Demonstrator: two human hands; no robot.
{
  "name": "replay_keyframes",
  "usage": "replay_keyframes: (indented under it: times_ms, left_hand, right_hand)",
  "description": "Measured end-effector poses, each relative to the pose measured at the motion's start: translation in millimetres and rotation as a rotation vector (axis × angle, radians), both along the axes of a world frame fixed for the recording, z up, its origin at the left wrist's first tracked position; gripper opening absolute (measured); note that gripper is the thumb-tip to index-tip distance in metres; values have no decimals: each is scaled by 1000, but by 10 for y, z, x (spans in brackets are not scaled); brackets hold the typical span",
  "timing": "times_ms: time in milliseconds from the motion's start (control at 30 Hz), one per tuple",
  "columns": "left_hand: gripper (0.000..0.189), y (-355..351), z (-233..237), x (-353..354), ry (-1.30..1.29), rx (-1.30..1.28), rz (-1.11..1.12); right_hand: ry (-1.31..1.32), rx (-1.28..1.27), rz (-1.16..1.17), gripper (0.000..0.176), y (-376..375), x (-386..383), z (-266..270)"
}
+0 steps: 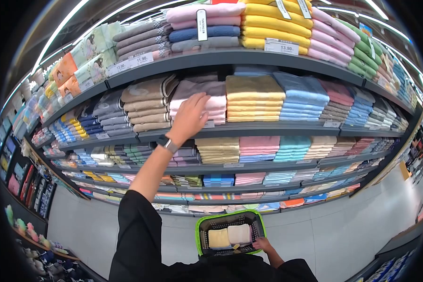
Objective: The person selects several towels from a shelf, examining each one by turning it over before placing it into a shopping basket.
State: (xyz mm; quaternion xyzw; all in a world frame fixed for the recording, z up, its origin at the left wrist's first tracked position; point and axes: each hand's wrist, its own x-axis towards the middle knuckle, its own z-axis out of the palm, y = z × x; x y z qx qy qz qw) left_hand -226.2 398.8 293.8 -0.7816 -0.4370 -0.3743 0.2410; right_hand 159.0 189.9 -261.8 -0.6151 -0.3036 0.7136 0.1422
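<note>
My left hand (191, 115), with a smartwatch on the wrist, reaches up to a stack of pale pink folded towels (178, 100) on the second shelf. Its fingers are stretched out and lie against the front of the stack, not closed around a towel. Low in the view, my right hand (263, 244) grips the right side of a dark shopping basket (200, 237) with a green rim. Inside the basket lie a folded yellow towel (219, 238) and a folded pale pink towel (239, 234), with a small tag between them.
Yellow towels (254, 98) and blue towels (301, 96) adjoin the pink stack on the right, brown towels (148, 103) on the left. Dark shelf edges (249, 58) carry price labels (281, 46). Tiled floor (296, 235) lies below; more displays stand at both sides.
</note>
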Motion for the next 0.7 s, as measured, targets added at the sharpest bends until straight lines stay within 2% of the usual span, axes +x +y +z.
replay_keyframes:
  times_ms: [100, 167, 233, 333, 367, 433, 500, 567, 633, 667, 700]
  left_hand:
    - [44, 330, -29, -130, 122, -45, 57]
    - [43, 419, 17, -193, 151, -276, 109]
    - [36, 454, 53, -217, 163, -271, 89]
    - [18, 474, 98, -277, 117, -136, 117]
    - [18, 449, 119, -293, 121, -135, 116]
    - [18, 341, 181, -293, -7, 77, 102]
    - [18, 3, 273, -201, 16, 127, 132]
    - [24, -331, 222, -150, 79, 248, 41]
    - [31, -742, 49, -21, 106, 231, 26]
    - [33, -937, -81, 26, 126, 165, 8]
    - [35, -1116, -239, 67, 144, 97, -10]
  right_hand:
    - [129, 95, -79, 30, 203, -335, 614]
    - [210, 140, -88, 31, 353, -542, 901]
    - [338, 223, -58, 32, 522, -761, 1207]
    - [464, 416, 19, 31, 793, -1147, 1953]
    - [530, 482, 39, 32, 889, -1286, 2237]
    - [629, 579, 71, 34, 1043, -1527, 2834]
    - [716, 633, 100, 39, 1125, -1741, 3443]
    - [769, 650, 114, 42, 1188, -1941, 3899]
    - [1207, 481, 1, 48, 1270, -2131, 4166]
    - [1206, 476, -5, 48, 1313, -2215, 4202]
    - [1472, 341, -47, 49, 1341, -2290, 4213]
